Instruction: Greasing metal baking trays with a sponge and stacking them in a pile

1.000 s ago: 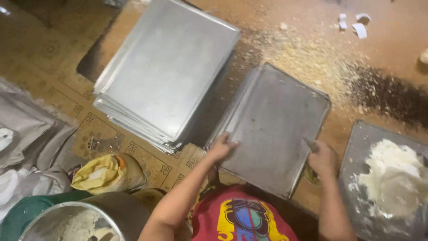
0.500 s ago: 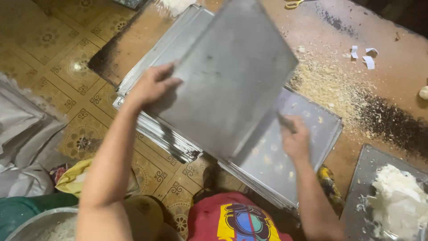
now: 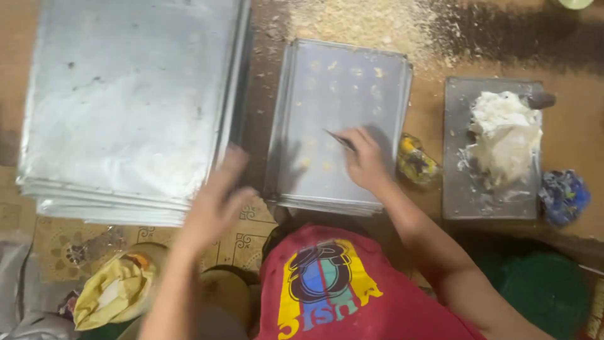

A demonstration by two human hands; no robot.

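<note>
A stack of flat metal baking trays [image 3: 126,101] lies at the left on the brown floor. A second, smaller stack of trays [image 3: 333,82] sits in front of me, its top tray dotted with pale crumbs. My right hand [image 3: 365,160] rests on that top tray and is shut on a thin metal scraper [image 3: 338,140] whose blade touches the tray. My left hand [image 3: 217,201] hovers blurred with fingers apart, holding nothing, between the two stacks at their near edges.
A metal tray [image 3: 459,189] at the right carries a lump of white dough [image 3: 503,135]. A yellow crumpled bag [image 3: 415,160] lies between the trays, a blue bag [image 3: 563,196] at far right. Crumbs and dark powder [image 3: 402,22] cover the floor beyond. Another yellow bag [image 3: 113,293] lies lower left.
The tray I held up in both hands now lies on the left stack. My left hand has let go and pulled back. My right hand has come down onto the crumb-dotted tray.
</note>
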